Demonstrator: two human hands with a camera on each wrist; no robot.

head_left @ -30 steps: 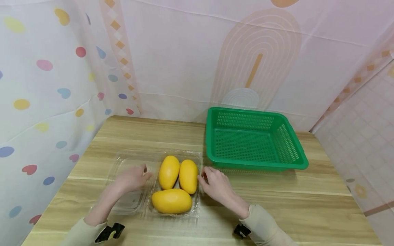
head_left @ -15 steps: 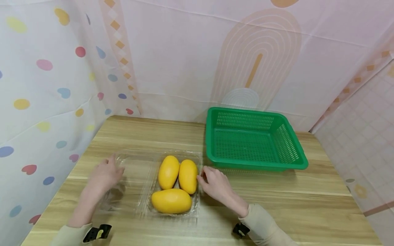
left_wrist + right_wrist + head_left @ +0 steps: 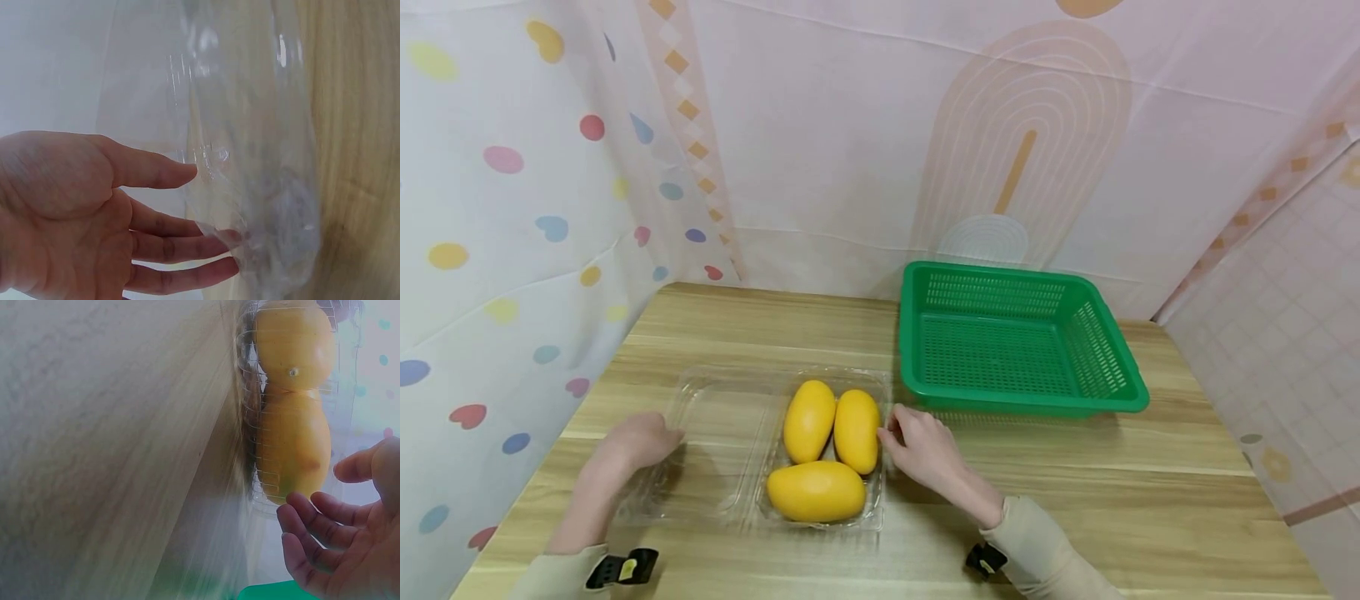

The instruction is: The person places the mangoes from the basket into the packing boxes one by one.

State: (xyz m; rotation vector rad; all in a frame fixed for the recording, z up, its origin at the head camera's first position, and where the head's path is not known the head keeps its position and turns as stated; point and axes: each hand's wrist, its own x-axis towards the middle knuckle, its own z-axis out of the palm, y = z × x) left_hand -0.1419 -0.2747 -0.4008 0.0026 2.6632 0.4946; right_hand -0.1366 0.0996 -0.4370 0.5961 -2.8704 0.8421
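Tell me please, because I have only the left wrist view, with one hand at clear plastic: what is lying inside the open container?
Observer: In the head view, three yellow mangoes lie in the right half of the clear container.
Operator: Thank you. And what is just to the right of them?
Observer: The right hand, close to the container's right edge; I cannot tell if it touches.
Operator: Is there also something farther back?
Observer: Yes, a green basket stands on the table, behind that hand and mostly to its right.
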